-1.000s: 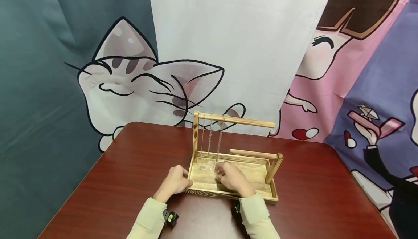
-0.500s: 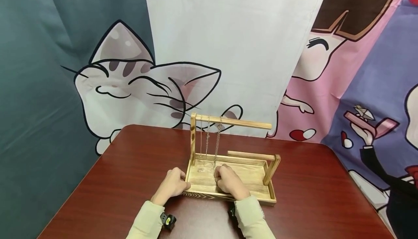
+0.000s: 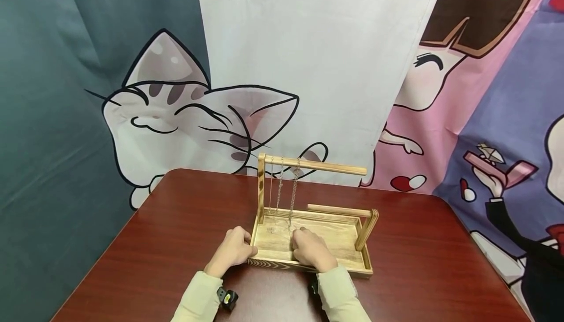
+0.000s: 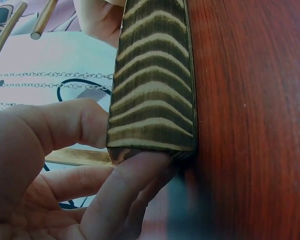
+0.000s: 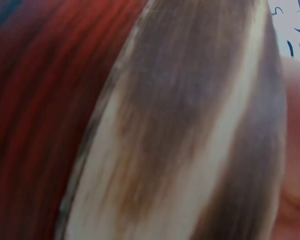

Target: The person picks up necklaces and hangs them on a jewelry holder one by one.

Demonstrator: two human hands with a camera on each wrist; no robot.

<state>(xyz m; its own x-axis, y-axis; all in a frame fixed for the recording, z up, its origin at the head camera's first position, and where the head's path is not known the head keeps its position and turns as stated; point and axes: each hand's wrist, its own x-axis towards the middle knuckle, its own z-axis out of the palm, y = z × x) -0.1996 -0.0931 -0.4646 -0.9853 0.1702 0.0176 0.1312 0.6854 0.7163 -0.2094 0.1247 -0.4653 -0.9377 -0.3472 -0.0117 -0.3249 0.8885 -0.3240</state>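
A wooden jewelry stand (image 3: 326, 264) with a shallow tray base sits on the table, seen in the head view. Three thin chain necklaces (image 3: 293, 195) hang from its tall bar, toward the left post. My left hand (image 3: 233, 247) grips the tray's front left corner; in the left wrist view the thumb is over the banded front wall (image 4: 152, 90) and fingers press the end. Inside the tray, my right hand (image 3: 310, 248) reaches down with bent fingers, right beside the lower end of the rightmost necklace. Its fingertips are hidden, so I cannot tell whether they pinch the chain.
A tall upper bar (image 3: 335, 167) and a lower bar (image 3: 339, 210) on a short right post reach over the tray. Small clear pieces (image 3: 270, 230) lie in its left part. The red-brown table (image 3: 176, 224) ends at a printed cloth backdrop (image 3: 335, 67).
My right hand has sunk slightly lower into the tray and its fingers have turned downward, away from the chain's end. My left hand keeps its grip on the corner.
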